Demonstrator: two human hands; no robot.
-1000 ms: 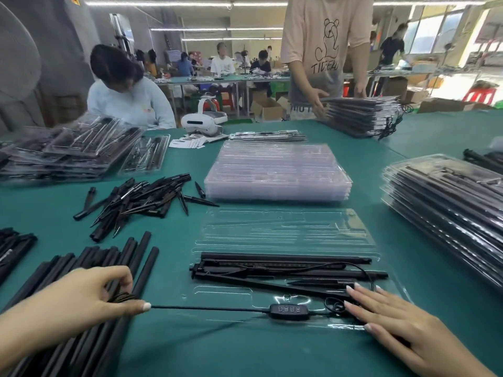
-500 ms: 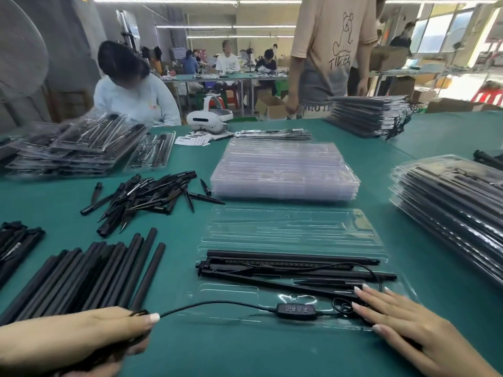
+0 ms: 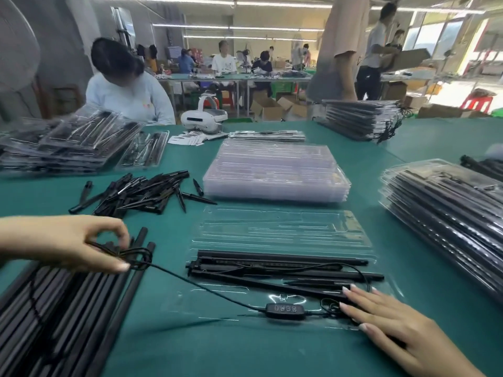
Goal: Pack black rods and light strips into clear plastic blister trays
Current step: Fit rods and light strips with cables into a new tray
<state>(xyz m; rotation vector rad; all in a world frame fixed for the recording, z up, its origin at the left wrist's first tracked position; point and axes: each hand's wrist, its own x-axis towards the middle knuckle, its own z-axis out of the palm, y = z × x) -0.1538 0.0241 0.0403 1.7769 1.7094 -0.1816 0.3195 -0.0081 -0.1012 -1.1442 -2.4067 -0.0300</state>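
The open tray (image 3: 283, 273) lies straight ahead on the green worktop (image 3: 408, 148), its long axis running left to right, black rods (image 3: 280, 258) and light strip (image 3: 272, 266) bedded lengthwise in its near half. The right hand (image 3: 389, 319) lies flat, fingers straight, pressing the tray's right end and the cable's small loop there. The left hand (image 3: 68, 244) is off to the tray's left, over the loose rods (image 3: 62, 308), pinching a coiled bunch of cable (image 3: 136, 257) between thumb and fingers. From that coil the thin cord runs diagonally right and down to the controller (image 3: 285, 311), sitting on the tray's near edge. So the coil must travel rightward, and the left hand has it. Tray is glossy, thin, moulded; rods matte and round; cord limp, likely to spring loose.
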